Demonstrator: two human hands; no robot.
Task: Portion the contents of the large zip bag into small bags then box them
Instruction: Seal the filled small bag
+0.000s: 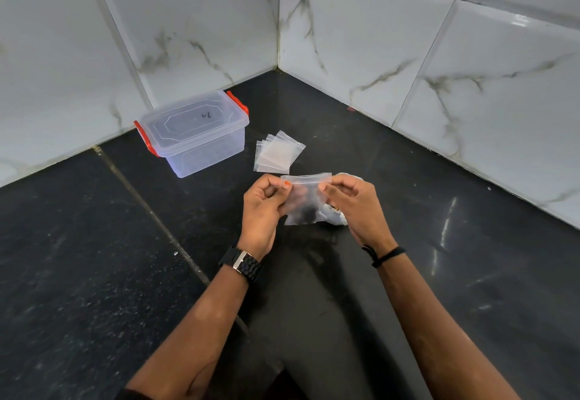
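A small clear zip bag (pixel 306 202) hangs between both hands above the dark counter, with something dark inside near its bottom. My left hand (pixel 262 211) pinches the bag's top left corner. My right hand (pixel 353 205) pinches its top right edge. Behind the right hand, part of a larger clear bag (pixel 337 216) lies on the counter, mostly hidden. A fanned stack of several empty small bags (pixel 277 153) lies just beyond the hands. A clear plastic box (pixel 196 133) with red latches stands at the back left, lid on.
The dark stone counter (pixel 94 258) runs into a corner of white marbled wall tiles (pixel 345 39). A seam in the counter runs diagonally at the left. A watch is on the left wrist and a black band on the right.
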